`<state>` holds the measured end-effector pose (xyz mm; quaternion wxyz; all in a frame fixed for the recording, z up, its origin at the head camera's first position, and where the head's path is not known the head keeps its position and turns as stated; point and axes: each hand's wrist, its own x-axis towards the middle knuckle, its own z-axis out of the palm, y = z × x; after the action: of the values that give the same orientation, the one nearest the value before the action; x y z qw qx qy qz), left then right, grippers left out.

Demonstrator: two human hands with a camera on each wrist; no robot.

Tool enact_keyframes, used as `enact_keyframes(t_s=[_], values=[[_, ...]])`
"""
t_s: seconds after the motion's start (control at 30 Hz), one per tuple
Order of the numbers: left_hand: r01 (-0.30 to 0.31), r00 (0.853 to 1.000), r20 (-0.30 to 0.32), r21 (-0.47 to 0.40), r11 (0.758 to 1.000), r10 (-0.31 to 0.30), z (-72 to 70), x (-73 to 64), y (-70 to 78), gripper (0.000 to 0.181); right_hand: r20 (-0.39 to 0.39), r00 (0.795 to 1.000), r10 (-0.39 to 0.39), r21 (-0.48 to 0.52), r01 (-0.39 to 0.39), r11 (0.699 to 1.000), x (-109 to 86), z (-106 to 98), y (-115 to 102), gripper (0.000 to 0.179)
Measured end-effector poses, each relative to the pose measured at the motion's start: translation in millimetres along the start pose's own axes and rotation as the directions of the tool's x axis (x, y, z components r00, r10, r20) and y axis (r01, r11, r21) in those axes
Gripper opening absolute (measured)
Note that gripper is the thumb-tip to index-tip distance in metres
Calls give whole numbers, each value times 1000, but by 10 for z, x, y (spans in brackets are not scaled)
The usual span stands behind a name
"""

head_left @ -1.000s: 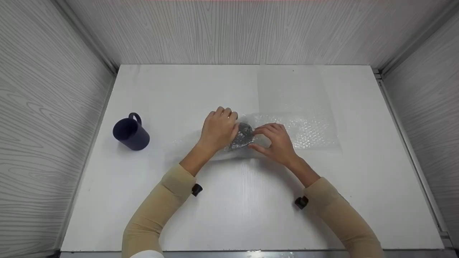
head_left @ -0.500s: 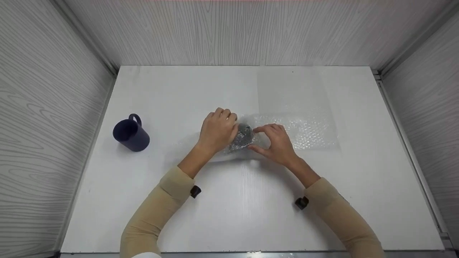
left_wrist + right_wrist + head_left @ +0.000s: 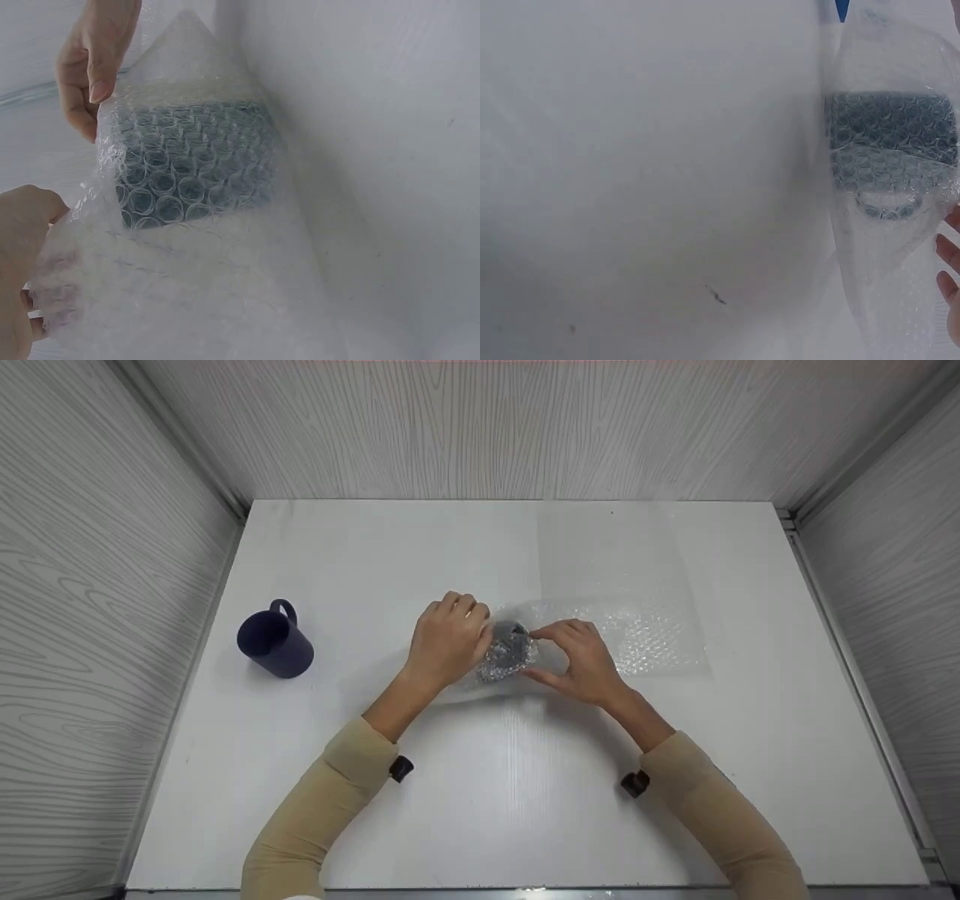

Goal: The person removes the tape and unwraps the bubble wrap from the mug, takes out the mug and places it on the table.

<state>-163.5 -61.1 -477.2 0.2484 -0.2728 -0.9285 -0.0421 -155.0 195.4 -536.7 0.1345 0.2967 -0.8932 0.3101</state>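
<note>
A dark mug (image 3: 894,124) lies on the table under clear bubble wrap (image 3: 180,285), its curved handle faintly showing through in the right wrist view. My left hand (image 3: 448,639) grips the wrap at the mug's left side, some of its fingers visible through the film in the left wrist view. Opposite, my right hand (image 3: 581,664) holds the wrapped mug's right end between thumb and curved fingers. In the left wrist view the right hand (image 3: 94,71) appears at the wrap's upper edge.
A dark blue mug (image 3: 276,643), unwrapped, lies tilted at the left with its handle to the back. The rest of the bubble wrap sheet (image 3: 637,634) spreads right and back over the white table (image 3: 480,810). Grey panels (image 3: 480,427) enclose the table.
My left hand has shifted slightly left and toward me with the wrap, showing more of the covered mug. My right hand stays almost in place.
</note>
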Motion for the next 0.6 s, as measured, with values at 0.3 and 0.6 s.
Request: enact_keyframes(t_s=[0.3,0.6], values=[[-17,998,-54,-31,999,15,-32,-88,-5,17,19,999,-32,-17,33,999,6,-25,32,54],[-29,995,-99,-40,999,25,-80,-169,-8,13,50,998,-36,-32,38,999,14,-63,37,51]])
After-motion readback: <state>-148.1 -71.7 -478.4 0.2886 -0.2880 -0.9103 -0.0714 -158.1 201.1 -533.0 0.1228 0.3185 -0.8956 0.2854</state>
